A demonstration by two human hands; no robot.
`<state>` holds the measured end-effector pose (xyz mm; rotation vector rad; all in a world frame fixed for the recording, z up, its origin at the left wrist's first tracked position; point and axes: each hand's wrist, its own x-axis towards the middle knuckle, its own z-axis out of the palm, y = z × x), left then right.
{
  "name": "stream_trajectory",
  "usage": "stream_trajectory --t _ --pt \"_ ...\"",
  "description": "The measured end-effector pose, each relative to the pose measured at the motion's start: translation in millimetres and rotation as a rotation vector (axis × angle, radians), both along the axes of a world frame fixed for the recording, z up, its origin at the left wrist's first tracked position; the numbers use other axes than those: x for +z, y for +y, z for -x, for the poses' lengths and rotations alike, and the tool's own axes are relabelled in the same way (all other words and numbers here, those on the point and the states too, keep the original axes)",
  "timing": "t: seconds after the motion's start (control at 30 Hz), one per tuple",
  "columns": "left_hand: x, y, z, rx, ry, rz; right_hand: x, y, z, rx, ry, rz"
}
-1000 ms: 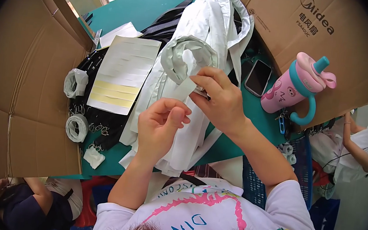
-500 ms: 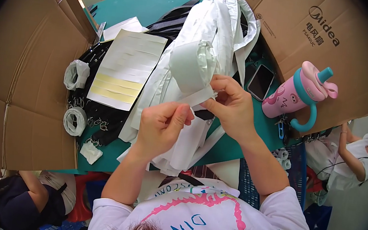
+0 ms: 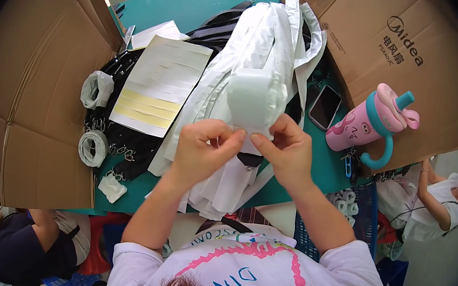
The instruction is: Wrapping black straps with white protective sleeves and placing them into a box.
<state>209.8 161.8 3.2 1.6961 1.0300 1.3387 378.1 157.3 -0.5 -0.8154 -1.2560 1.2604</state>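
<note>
Between my two hands is a loop of pale white strip, standing up with its lower edge toward me. My left hand pinches that edge between thumb and fingers on the left. On the right, my right hand pinches the same edge, the two thumb tips close together. Long white strips lie in a heap under and beyond the loop. Left of them rests a sheet of labels, white with yellow rows, on black straps with metal clasps.
Two white rolls and a crumpled white piece are at the left. A phone and a pink tumbler stand right. Cardboard walls flank the green table. Other people sit at both sides.
The loop has turned to face me and come slightly lower and right. My left hand has closed in on its lower edge, and my right hand has shifted down beside it.
</note>
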Motion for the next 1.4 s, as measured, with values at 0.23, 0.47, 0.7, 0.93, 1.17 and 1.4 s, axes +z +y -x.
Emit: stream_trajectory --t 0.23,0.47,0.7,0.93,1.17,1.4 --pt "-9.0 -4.5 -9.4 0.237 -0.355 -0.125 -4.8 -15.1 23.3 -0.093 0.306 -0.142" --pt "-4.5 -20.1 -11.0 0.573 0.03 -0.436 -12.2 -17.0 33.5 -0.199 0.218 -0.254" --pt "-2.3 -23.5 6.1 0.345 0.1 -0.452 -11.8 -14.3 32.6 -0.058 0.129 -0.192" --pt "-6.6 -40.8 29.9 0.331 -0.013 -0.241 -17.1 -6.3 70.8 -0.012 -0.177 -0.389" --pt "36.1 27.0 169.1 1.108 0.959 -0.477 -11.1 15.2 56.5 -0.075 -0.28 -0.332" --pt "5.5 97.7 324.9 1.091 1.489 0.053 -0.7 17.8 58.2 -0.018 -0.365 -0.192"
